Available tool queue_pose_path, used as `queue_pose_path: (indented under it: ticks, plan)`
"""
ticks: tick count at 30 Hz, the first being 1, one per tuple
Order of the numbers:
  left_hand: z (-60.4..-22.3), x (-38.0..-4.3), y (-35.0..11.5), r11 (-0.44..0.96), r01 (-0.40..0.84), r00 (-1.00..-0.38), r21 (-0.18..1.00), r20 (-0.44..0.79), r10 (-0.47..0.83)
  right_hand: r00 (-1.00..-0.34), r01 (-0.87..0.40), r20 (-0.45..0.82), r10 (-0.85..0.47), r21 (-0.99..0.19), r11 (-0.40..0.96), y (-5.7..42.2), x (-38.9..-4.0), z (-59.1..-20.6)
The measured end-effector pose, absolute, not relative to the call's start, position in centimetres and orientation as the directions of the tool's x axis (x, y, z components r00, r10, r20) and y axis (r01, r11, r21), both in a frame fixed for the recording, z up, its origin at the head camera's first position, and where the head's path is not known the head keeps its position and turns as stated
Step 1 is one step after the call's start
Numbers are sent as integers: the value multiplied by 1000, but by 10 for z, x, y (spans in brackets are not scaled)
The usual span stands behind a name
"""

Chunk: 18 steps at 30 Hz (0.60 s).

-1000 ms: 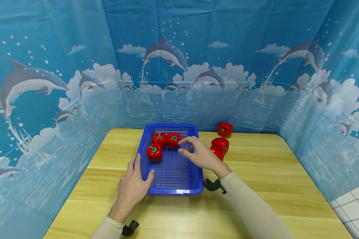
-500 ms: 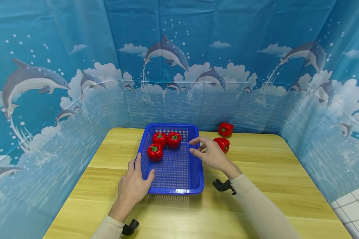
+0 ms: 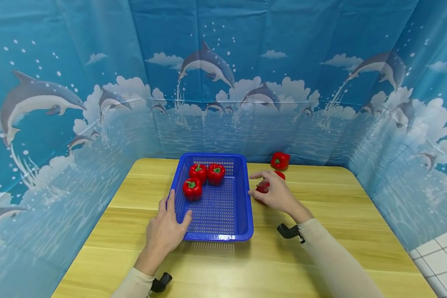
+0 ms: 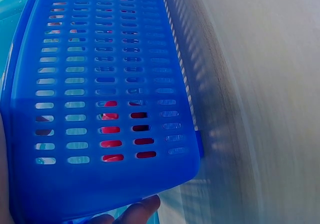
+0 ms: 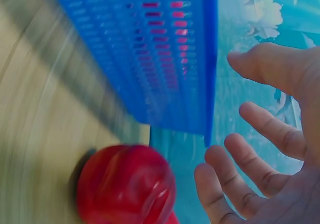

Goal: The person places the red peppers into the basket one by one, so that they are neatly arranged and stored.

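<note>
A blue plastic basket (image 3: 223, 236) stands on the table with three red bell peppers (image 3: 192, 189) in its left and back part. My left hand (image 3: 165, 231) holds its front left corner, thumb over the rim and fingers along the outer left side; fingertips (image 4: 145, 209) show past the wall in the left wrist view. To the right of the basket my right hand (image 3: 277, 192) hovers with fingers spread and holds nothing. Under it lies a bell pepper (image 3: 261, 194), partly hidden; in the right wrist view this pepper (image 5: 127, 186) sits apart from the fingers.
Another bell pepper (image 3: 280, 175) shows just behind the right hand, mostly covered by it. One more red pepper (image 3: 280, 160) lies at the table's back edge. A blue dolphin-print curtain (image 3: 223, 124) hangs around the wooden table (image 3: 320, 215).
My right hand has moved rightward from over the basket, past its right rim, to above the peppers outside. The left hand and the basket have stayed in place.
</note>
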<state>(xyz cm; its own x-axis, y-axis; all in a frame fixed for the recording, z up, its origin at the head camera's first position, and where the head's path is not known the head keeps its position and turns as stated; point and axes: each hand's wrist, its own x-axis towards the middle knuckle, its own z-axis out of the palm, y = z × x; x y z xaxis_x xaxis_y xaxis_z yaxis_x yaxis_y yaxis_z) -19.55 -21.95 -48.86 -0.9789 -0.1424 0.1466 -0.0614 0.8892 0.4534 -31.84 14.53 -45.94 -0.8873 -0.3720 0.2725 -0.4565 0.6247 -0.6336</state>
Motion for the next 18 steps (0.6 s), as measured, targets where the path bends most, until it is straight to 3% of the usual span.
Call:
queue_pose_path:
  ticks: [18]
  plan:
    - [-489, -196, -220, 892, -50, -976, 450, 168, -140, -922, -383, 183, -342, -559, 735, 168, -324, -483]
